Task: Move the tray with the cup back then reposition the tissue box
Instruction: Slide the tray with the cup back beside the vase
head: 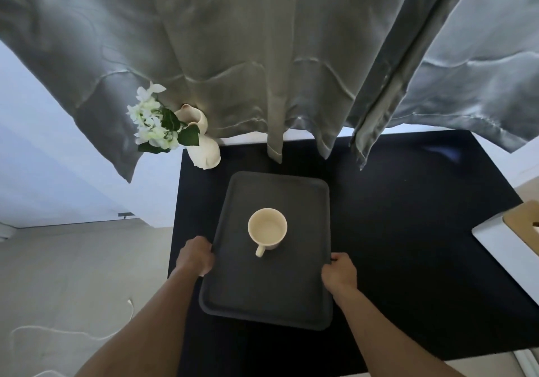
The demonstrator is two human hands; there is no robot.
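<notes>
A dark grey rectangular tray [262, 295] lies on the black table [408, 230], its long side running away from me. A cream cup [267, 228] stands upright near the tray's middle, its handle pointing toward me. My left hand [196, 255] grips the tray's left rim beside the cup. My right hand [339, 273] grips the right rim a little nearer to me. The tissue box [507, 239], white with a tan lid, sits at the table's right edge, cut off by the frame.
A white vase [204, 140] with white flowers [151, 120] stands at the table's far left corner. Grey curtains [262, 55] hang over the far edge, just behind the tray. A white cable [87, 338] trails on the floor to the left.
</notes>
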